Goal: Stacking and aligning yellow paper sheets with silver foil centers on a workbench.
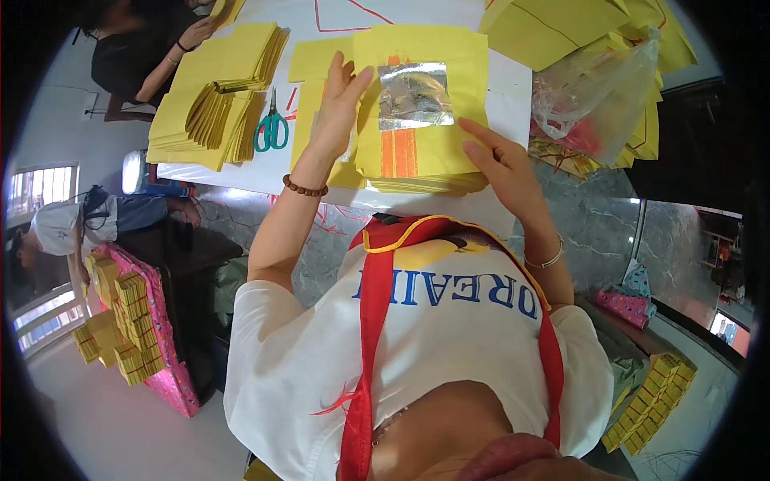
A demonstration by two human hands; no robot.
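Note:
In front of me on the white table [273, 175] lies a stack of yellow paper sheets [437, 164]. Its top sheet bears a silver foil square [415, 96] and an orange-red printed band below it. My left hand [338, 112] stands edge-on at the stack's left side, fingers stretched up, over more yellow paper [309, 68]. At the right edge my right hand [504, 164] rests with its index finger extended to the top sheet near the foil. Neither hand grips anything that I can see. Teal-handled scissors [272, 130] lie left of my left forearm.
Folded yellow paper bundles [212, 104] stand at the left. On the right are a clear plastic bag [597, 96] and large yellow sheets [553, 28]. Another person's hand [196, 34] shows at the upper left. A second person sits farther left, by stacked yellow bundles [136, 329].

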